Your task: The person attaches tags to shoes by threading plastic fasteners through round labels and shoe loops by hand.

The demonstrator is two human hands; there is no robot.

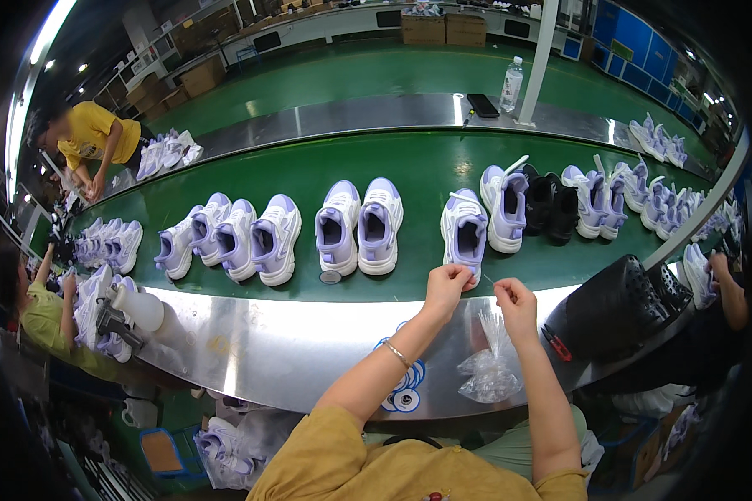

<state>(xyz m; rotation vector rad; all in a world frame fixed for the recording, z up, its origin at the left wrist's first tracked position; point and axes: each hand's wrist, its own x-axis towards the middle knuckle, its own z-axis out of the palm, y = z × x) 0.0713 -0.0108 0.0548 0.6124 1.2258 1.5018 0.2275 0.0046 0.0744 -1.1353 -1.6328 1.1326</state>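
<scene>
My left hand is pinched closed at the heel of a white and lilac sneaker on the green belt; what lies between its fingertips is too small to make out. Just to the right, my right hand pinches a thin pale strand that reaches toward the left fingertips. Below it, a bundle of clear plastic strands and a crumpled clear bag lie on the metal ledge. Round blue-rimmed tags are spread beside my left forearm, partly covered by it.
More lilac sneakers stand along the green belt, with black shoes among them. A spray bottle is at left; a black bin-like container and red cutter at right. Co-workers work at both sides.
</scene>
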